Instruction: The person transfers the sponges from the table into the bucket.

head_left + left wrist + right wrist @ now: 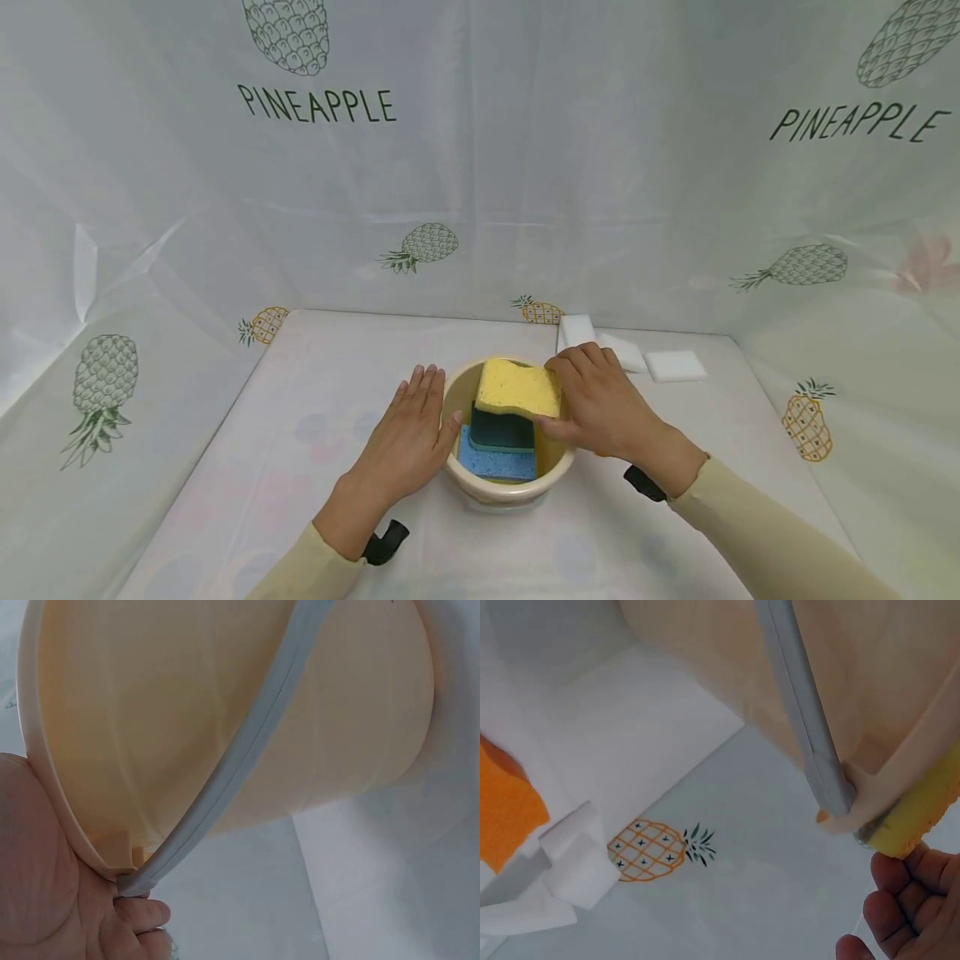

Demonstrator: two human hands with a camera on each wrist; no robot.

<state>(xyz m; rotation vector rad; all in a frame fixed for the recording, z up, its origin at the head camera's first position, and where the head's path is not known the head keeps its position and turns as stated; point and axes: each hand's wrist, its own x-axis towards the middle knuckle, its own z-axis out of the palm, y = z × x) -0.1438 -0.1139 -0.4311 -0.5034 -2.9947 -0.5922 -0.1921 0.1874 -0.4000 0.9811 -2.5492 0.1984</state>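
A cream bucket [504, 493] with a grey handle [244, 746] stands in front of me. My right hand [603, 404] pinches a yellow sponge [517, 387] by its right end at the bucket's mouth, fingers on the far edge and thumb on the near one. Beneath it, inside the bucket, lie a dark green scouring pad [501, 432] and a speckled blue sponge [495, 462]. With fingers straight and together, my left hand [401, 437] rests against the left side of the rim, by the handle's joint. Part of the bucket's inside is hidden by the sponges.
Several white sponge blocks [675, 366] lie on the table [315, 467] behind and right of the bucket. An orange piece [506, 802] shows beside them in the right wrist view. A pineapple-printed sheet [510, 167] hangs behind the table.
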